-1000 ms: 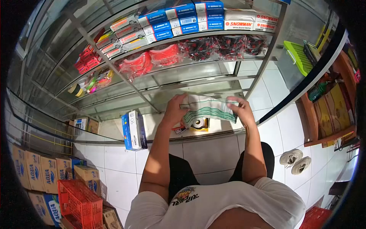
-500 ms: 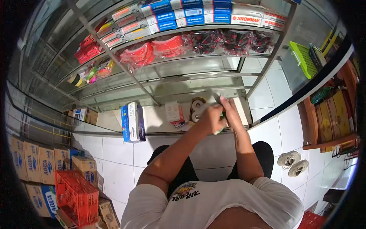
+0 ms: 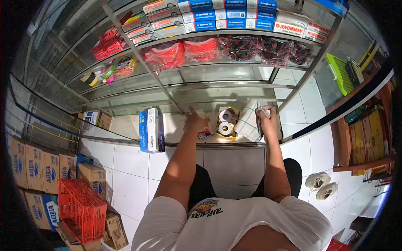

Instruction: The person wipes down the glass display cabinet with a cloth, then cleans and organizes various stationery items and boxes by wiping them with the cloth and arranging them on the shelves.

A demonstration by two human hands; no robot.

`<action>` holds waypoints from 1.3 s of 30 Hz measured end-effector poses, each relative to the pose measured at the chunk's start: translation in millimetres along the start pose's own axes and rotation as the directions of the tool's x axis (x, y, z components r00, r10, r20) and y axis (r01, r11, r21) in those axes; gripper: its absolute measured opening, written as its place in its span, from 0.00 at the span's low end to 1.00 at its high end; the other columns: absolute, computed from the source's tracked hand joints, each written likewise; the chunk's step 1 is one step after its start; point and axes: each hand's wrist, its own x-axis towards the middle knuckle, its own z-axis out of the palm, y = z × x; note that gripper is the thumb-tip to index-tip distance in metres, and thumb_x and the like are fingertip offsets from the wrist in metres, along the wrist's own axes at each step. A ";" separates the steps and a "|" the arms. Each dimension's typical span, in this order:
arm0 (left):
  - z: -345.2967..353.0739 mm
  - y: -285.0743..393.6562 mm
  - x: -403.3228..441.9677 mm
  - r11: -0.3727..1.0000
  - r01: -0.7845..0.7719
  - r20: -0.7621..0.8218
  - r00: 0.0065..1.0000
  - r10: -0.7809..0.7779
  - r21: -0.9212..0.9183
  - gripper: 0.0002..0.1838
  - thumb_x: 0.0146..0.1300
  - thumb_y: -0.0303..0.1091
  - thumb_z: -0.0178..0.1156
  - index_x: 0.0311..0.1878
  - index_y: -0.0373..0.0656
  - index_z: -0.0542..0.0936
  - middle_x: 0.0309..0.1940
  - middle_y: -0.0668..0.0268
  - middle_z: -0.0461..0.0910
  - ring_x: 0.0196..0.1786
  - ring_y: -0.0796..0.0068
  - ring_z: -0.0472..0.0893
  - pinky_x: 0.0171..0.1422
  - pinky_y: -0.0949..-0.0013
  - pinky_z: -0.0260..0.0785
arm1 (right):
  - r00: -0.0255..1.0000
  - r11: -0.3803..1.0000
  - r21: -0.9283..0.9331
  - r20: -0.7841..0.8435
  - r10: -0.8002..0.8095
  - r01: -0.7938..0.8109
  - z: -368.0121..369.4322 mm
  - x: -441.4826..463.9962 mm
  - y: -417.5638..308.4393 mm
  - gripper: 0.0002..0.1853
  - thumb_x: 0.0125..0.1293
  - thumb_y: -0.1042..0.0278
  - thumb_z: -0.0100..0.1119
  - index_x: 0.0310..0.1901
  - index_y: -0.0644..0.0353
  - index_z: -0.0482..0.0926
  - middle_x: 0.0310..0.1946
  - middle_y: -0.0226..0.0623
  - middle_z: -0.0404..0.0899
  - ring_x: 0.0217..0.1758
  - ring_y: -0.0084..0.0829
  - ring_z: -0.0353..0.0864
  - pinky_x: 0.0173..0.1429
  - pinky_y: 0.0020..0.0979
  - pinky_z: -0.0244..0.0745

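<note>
My right hand (image 3: pixel 266 117) is closed on a white cloth (image 3: pixel 250 121) with green check lines, which hangs down onto the bottom shelf. Over a white and red pack (image 3: pixel 204 134) reaches my left hand (image 3: pixel 196 122), its index finger stretched and its thumb apart. The hand covers most of that pack, and whether it touches it is unclear. Between my hands, two white rolls (image 3: pixel 226 128) sit in a small yellow box (image 3: pixel 234 113). To the left stand upright blue and white envelope boxes (image 3: pixel 152 130).
Upper shelves hold marker boxes (image 3: pixel 226 14) and wrapped red items (image 3: pixel 201 49). A metal post (image 3: pixel 307 62) rises on the right. On the floor are a red crate (image 3: pixel 81 209), AQUA cartons (image 3: pixel 50 169) and a pair of shoes (image 3: pixel 321 185). A green-lidded bin (image 3: pixel 339 75) stands at right.
My hands were together over the rolls and have parted. The left has moved left to the white and red pack; the right has moved right, and the cloth now hangs spread from it.
</note>
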 end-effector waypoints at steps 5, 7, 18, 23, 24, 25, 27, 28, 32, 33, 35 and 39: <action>-8.3 13.2 -26.7 1.000 0.000 0.141 0.990 0.004 -0.030 0.41 0.49 0.53 0.65 0.60 0.40 0.61 0.51 0.49 0.70 0.42 0.53 0.79 0.45 0.55 0.74 | 0.998 1.000 0.002 0.055 -0.003 0.003 17.2 -5.1 -0.6 0.12 0.61 0.70 0.57 0.44 0.59 0.67 0.18 0.28 0.69 0.17 0.19 0.63 0.20 0.19 0.54; 0.6 11.7 -15.9 0.995 0.071 0.160 0.985 -0.059 -0.071 0.43 0.46 0.51 0.67 0.61 0.40 0.59 0.52 0.48 0.70 0.42 0.50 0.79 0.43 0.54 0.74 | 0.995 1.000 -0.004 0.099 -0.028 0.029 21.0 -6.4 -0.5 0.12 0.61 0.70 0.57 0.44 0.59 0.67 0.18 0.28 0.69 0.18 0.19 0.63 0.21 0.20 0.55; -106.4 70.7 -61.8 0.363 -0.518 -0.151 0.709 0.689 -0.775 0.45 0.41 0.32 0.70 0.62 0.45 0.55 0.50 0.54 0.69 0.48 0.57 0.74 0.50 0.57 0.68 | 0.837 0.963 -0.160 0.539 -0.099 0.217 10.6 -14.7 -23.6 0.28 0.55 0.59 0.63 0.56 0.59 0.68 0.43 0.39 0.76 0.41 0.31 0.72 0.46 0.28 0.66; -129.3 100.6 -108.2 -0.053 -0.501 -0.428 0.674 0.601 -0.864 0.44 0.44 0.32 0.71 0.62 0.47 0.55 0.54 0.56 0.64 0.52 0.61 0.70 0.55 0.59 0.65 | 0.765 0.954 0.215 0.571 -0.297 0.210 8.8 -26.2 -38.8 0.38 0.49 0.57 0.66 0.62 0.59 0.64 0.55 0.40 0.70 0.56 0.38 0.67 0.60 0.35 0.60; -130.2 105.8 -115.0 -0.130 -0.506 -0.489 0.683 0.543 -0.852 0.43 0.45 0.33 0.71 0.62 0.47 0.55 0.57 0.56 0.62 0.52 0.61 0.69 0.56 0.59 0.65 | 0.751 0.931 0.312 0.565 -0.342 0.189 7.2 -26.0 -40.1 0.41 0.47 0.57 0.67 0.64 0.59 0.63 0.58 0.40 0.68 0.59 0.39 0.65 0.64 0.37 0.58; -131.0 110.3 -121.2 -0.129 -0.512 -0.489 0.671 0.558 -0.849 0.43 0.45 0.33 0.71 0.62 0.47 0.55 0.57 0.56 0.62 0.52 0.61 0.69 0.56 0.59 0.65 | 0.756 0.925 0.325 0.551 -0.354 0.196 7.5 -27.6 -40.3 0.41 0.47 0.57 0.67 0.64 0.59 0.63 0.58 0.40 0.68 0.59 0.39 0.65 0.64 0.37 0.58; -131.9 117.4 -132.7 -0.127 -0.557 -0.537 0.675 0.506 -0.821 0.43 0.45 0.34 0.71 0.61 0.48 0.55 0.57 0.56 0.61 0.53 0.60 0.69 0.56 0.58 0.64 | 0.806 0.892 0.449 0.512 -0.297 0.044 11.1 -35.6 -38.4 0.41 0.46 0.58 0.67 0.64 0.60 0.63 0.58 0.41 0.68 0.61 0.39 0.65 0.66 0.37 0.54; -132.5 119.2 -136.8 -0.124 -0.578 -0.559 0.677 0.478 -0.807 0.42 0.46 0.34 0.71 0.61 0.48 0.55 0.57 0.57 0.60 0.53 0.60 0.69 0.56 0.58 0.64 | 0.825 0.860 0.509 0.499 -0.264 -0.033 13.3 -40.0 -37.3 0.42 0.45 0.59 0.67 0.64 0.60 0.63 0.59 0.41 0.68 0.61 0.40 0.64 0.67 0.37 0.53; -137.6 123.4 -136.9 -0.113 -0.665 -0.637 0.632 0.442 -0.738 0.40 0.47 0.35 0.70 0.60 0.49 0.55 0.57 0.56 0.60 0.53 0.59 0.69 0.57 0.57 0.64 | 0.865 0.799 0.594 0.445 -0.230 -0.094 11.4 -45.8 -45.3 0.43 0.44 0.60 0.66 0.64 0.61 0.62 0.59 0.41 0.68 0.61 0.39 0.65 0.68 0.37 0.51; -137.8 123.7 -137.0 -0.108 -0.692 -0.661 0.614 0.430 -0.713 0.40 0.48 0.36 0.70 0.60 0.49 0.56 0.56 0.56 0.60 0.53 0.59 0.69 0.57 0.57 0.64 | 0.876 0.794 0.600 0.429 -0.222 -0.093 9.2 -47.3 -47.4 0.43 0.44 0.60 0.66 0.65 0.62 0.62 0.59 0.41 0.68 0.61 0.39 0.65 0.68 0.37 0.51; -138.1 122.3 -135.8 -0.099 -0.718 -0.682 0.596 0.424 -0.689 0.39 0.49 0.36 0.70 0.60 0.49 0.56 0.56 0.56 0.60 0.53 0.59 0.69 0.57 0.56 0.64 | 0.887 0.787 0.610 0.411 -0.212 -0.094 4.4 -47.7 -45.7 0.43 0.44 0.60 0.66 0.65 0.62 0.62 0.59 0.41 0.68 0.61 0.38 0.65 0.68 0.36 0.51; -145.0 116.3 -120.8 -0.204 -0.735 -0.701 0.468 0.538 -0.647 0.34 0.53 0.42 0.65 0.59 0.51 0.57 0.57 0.53 0.58 0.54 0.56 0.69 0.57 0.54 0.63 | 0.892 0.783 0.588 0.441 -0.098 -0.204 -12.3 -38.8 -32.2 0.41 0.44 0.63 0.67 0.63 0.63 0.63 0.59 0.42 0.69 0.60 0.37 0.66 0.67 0.35 0.54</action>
